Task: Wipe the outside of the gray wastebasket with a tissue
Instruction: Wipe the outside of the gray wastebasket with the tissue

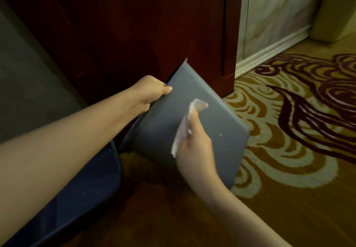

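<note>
The gray wastebasket (210,110) is tipped over at an angle in the middle of the view, one flat side facing up toward me, its open end toward the dark wooden cabinet. My left hand (152,91) grips its upper left edge, thumb on the outer face. My right hand (194,142) holds a crumpled white tissue (187,123) and presses it flat against the gray side. A small white speck shows on the side near the lower right corner.
A dark red wooden cabinet (134,25) stands right behind the wastebasket. Patterned carpet (289,131) spreads to the right. A pale wall with baseboard (269,50) and a beige box (335,12) sit at the far right. Dark blue fabric (81,189) lies under my left arm.
</note>
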A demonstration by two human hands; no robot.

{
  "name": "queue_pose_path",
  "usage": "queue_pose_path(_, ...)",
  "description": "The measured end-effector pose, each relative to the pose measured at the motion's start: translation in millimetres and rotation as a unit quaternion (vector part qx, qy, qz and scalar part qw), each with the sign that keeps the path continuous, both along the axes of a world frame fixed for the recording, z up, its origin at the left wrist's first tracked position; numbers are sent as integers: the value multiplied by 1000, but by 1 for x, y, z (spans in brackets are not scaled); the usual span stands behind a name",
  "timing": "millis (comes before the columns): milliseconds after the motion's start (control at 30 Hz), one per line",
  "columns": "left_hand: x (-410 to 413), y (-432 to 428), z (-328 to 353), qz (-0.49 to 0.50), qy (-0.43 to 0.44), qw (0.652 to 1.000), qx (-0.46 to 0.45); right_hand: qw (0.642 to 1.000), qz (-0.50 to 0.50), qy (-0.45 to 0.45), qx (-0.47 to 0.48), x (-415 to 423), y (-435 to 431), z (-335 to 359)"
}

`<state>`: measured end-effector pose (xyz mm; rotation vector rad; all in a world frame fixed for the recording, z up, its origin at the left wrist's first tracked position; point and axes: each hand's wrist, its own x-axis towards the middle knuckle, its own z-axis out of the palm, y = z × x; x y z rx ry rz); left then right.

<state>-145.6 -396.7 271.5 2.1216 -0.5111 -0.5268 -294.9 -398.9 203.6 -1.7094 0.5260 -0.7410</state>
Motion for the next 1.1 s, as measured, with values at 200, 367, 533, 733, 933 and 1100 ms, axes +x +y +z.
queue_pose_path(200, -6, -6, -29, -40, 108, 989, -89, 925, -63, 236, -292, 51, -21, -18)
queue_pose_path(367, -5, -14, -48, -33, 186, 980, -54, 922, -73, 197, -324, 40, -25, -62)
queue_pose_path(533, 12, -2, -45, -10, 265, 964, -18, 912, -60, 279, -295, 20, -52, -90)
queue_pose_path(733, 23, 14, -55, 9, 317, 948, -30, 896, -115, 356, -239, -46, -89, -130)
queue_pose_path(933, 23, 8, -55, -12, 311, 949, -45, 954, -213, 212, -5, -67, -98, -144)
queue_pose_path(1100, 22, 9, -58, -5, 304, 952, -44, 971, -179, 145, 65, -68, -114, -138)
